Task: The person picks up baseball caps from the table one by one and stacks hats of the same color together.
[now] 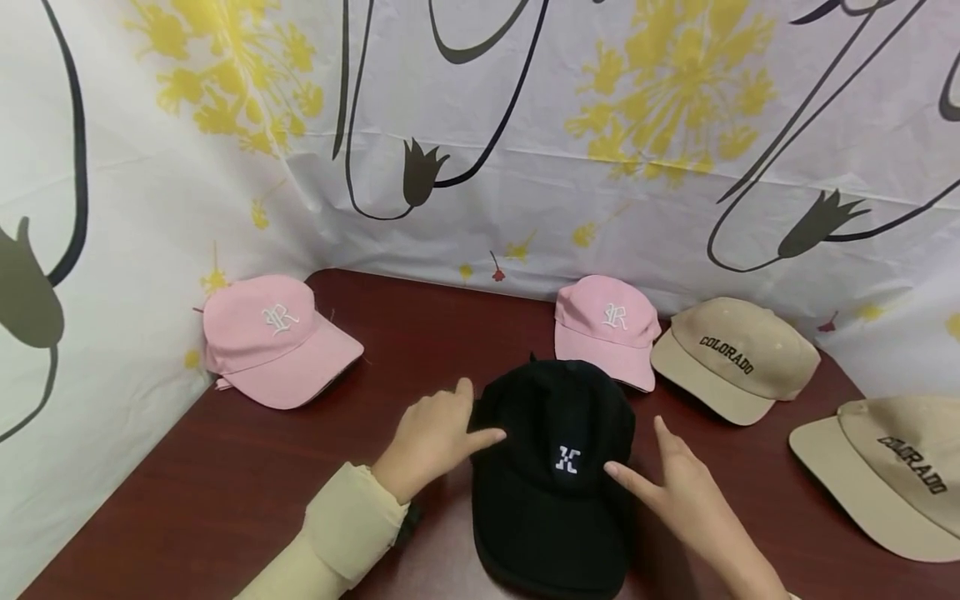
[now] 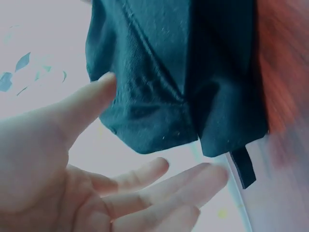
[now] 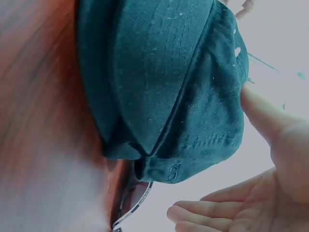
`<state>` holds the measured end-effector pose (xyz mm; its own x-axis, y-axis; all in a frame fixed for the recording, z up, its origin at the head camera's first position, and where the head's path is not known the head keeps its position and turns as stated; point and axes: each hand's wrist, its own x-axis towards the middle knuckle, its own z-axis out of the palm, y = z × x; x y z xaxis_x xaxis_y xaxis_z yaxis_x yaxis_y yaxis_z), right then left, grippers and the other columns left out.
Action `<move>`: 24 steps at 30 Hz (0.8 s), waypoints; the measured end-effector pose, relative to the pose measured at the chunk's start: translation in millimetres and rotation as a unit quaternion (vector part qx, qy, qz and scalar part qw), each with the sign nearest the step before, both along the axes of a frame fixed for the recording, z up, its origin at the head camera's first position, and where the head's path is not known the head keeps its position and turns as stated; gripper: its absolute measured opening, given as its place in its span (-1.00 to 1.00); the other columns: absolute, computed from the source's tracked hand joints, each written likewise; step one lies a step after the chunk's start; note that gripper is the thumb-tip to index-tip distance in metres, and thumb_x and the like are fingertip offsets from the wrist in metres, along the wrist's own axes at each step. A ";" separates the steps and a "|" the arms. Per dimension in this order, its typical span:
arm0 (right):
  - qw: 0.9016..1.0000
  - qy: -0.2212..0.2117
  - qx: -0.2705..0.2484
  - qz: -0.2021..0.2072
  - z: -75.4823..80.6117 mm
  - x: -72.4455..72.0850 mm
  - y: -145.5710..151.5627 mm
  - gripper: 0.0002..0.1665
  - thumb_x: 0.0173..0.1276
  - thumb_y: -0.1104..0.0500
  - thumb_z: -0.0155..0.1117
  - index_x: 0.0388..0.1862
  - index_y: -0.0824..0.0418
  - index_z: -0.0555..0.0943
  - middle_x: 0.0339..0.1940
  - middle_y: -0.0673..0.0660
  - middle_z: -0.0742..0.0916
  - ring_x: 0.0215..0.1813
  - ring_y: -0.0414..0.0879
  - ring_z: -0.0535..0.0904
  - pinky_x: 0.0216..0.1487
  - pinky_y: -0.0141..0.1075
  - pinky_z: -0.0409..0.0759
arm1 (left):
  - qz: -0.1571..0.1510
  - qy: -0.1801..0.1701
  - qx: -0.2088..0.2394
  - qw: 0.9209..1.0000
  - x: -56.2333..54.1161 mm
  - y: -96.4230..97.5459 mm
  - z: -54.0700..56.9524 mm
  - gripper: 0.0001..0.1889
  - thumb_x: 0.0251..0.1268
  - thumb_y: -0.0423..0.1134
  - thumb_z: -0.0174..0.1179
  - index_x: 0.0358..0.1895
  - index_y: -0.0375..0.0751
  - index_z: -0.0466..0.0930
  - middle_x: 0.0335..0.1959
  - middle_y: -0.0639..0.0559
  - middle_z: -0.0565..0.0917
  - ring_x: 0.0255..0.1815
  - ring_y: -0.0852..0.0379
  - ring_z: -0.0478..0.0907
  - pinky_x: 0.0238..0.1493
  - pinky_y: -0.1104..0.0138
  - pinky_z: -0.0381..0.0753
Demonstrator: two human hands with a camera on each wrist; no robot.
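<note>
A black cap (image 1: 555, 492) with a small white emblem sits on the table, brim toward me. My left hand (image 1: 438, 437) is at its left side, thumb tip over the crown's edge and the other fingers stretched out. On the other side, my right hand (image 1: 686, 492) has its thumb tip at the crown, with the fingers extended and apart from the fabric. The left wrist view shows the crown's folds and a dangling strap (image 2: 243, 167). In the right wrist view, two dark brim layers of the black cap (image 3: 149, 67) lie one over the other.
Two pink caps stand farther back, one pink cap (image 1: 258, 333) at left and another pink cap (image 1: 606, 321) behind the black one. A beige cap (image 1: 738, 350) and a second beige cap (image 1: 892, 475) are at right. Patterned white fabric (image 1: 487, 100) hangs behind the dark red table (image 1: 405, 333).
</note>
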<state>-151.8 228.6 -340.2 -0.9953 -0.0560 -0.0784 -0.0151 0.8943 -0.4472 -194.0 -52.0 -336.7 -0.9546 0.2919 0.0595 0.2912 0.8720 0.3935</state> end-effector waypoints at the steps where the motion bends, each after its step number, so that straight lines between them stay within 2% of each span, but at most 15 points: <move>1: 1.000 0.006 -0.004 0.000 0.9 -1.0 -0.9 0.30 0.12 -0.41 0.11 0.37 0.56 -0.13 0.25 0.64 0.18 0.27 0.44 0.11 0.13 0.23 0.15 | 0.001 0.006 0.005 1.000 -0.8 -1.3 1.0 -0.42 0.03 0.21 0.24 -0.18 -0.28 0.40 -0.63 0.03 0.42 -0.67 0.17 0.37 -0.64 0.34 0.36; 4: 0.999 0.036 -0.017 0.007 4.1 -4.3 -5.6 0.26 0.14 -0.37 0.14 0.38 0.54 -0.12 0.27 0.60 0.18 0.29 0.41 0.11 0.15 0.22 0.13 | 0.002 0.028 0.013 1.000 -2.3 -4.1 3.5 -0.42 0.05 0.17 0.25 -0.12 -0.29 0.42 -0.45 -0.02 0.50 -0.50 0.14 0.45 -0.51 0.31 0.46; 7: 0.998 0.057 -0.027 0.019 10.0 -10.0 -11.9 0.24 0.15 -0.34 0.15 0.38 0.53 -0.11 0.29 0.57 0.18 0.30 0.39 0.11 0.16 0.21 0.13 | 0.004 0.050 0.012 0.999 -2.8 -6.7 5.6 -0.34 0.07 0.15 0.24 0.06 -0.33 0.40 -0.17 -0.13 0.55 -0.20 0.03 0.51 -0.25 0.20 0.53; 10: 0.995 0.085 -0.036 0.035 16.7 -16.7 -18.9 0.21 0.16 -0.31 0.18 0.38 0.53 -0.09 0.29 0.55 0.20 0.31 0.36 0.11 0.17 0.19 0.14 | 0.008 0.057 0.014 0.998 -3.8 -10.4 8.5 -0.26 0.09 0.15 0.23 0.20 -0.33 0.33 0.10 -0.21 0.46 0.09 -0.08 0.42 -0.01 0.05 0.44; 12: 0.993 0.097 -0.039 0.047 20.8 -21.6 -23.5 0.20 0.17 -0.29 0.19 0.38 0.53 -0.09 0.30 0.54 0.20 0.32 0.34 0.11 0.18 0.17 0.14 | 0.013 0.057 0.014 0.998 -4.8 -14.0 10.9 -0.23 0.09 0.15 0.22 0.26 -0.31 0.28 0.21 -0.24 0.37 0.20 -0.11 0.32 0.06 0.00 0.37; 16: 0.991 0.110 -0.041 0.066 27.7 -31.1 -32.8 0.20 0.18 -0.27 0.19 0.38 0.53 -0.12 0.30 0.54 0.20 0.32 0.34 0.12 0.19 0.16 0.13 | 0.023 0.061 0.010 0.998 -7.5 -23.5 14.4 -0.19 0.09 0.14 0.23 0.30 -0.30 0.22 0.27 -0.25 0.31 0.26 -0.13 0.25 0.10 -0.04 0.32; 24: 0.989 0.104 -0.050 0.090 36.0 -45.9 -50.6 0.24 0.16 -0.35 0.13 0.40 0.49 -0.14 0.35 0.49 0.15 0.36 0.27 0.06 0.24 0.12 0.08 | 0.039 0.075 0.023 0.996 -10.3 -47.3 14.9 -0.21 0.08 0.08 0.27 0.29 -0.35 0.23 0.25 -0.30 0.32 0.24 -0.16 0.26 0.11 -0.05 0.30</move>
<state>-197.7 177.9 -304.2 -0.9626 -0.2306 0.1425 -0.2711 0.8205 -0.5033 -204.3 -99.4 -321.7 -0.9539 0.2099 0.2146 0.2809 0.8762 0.3916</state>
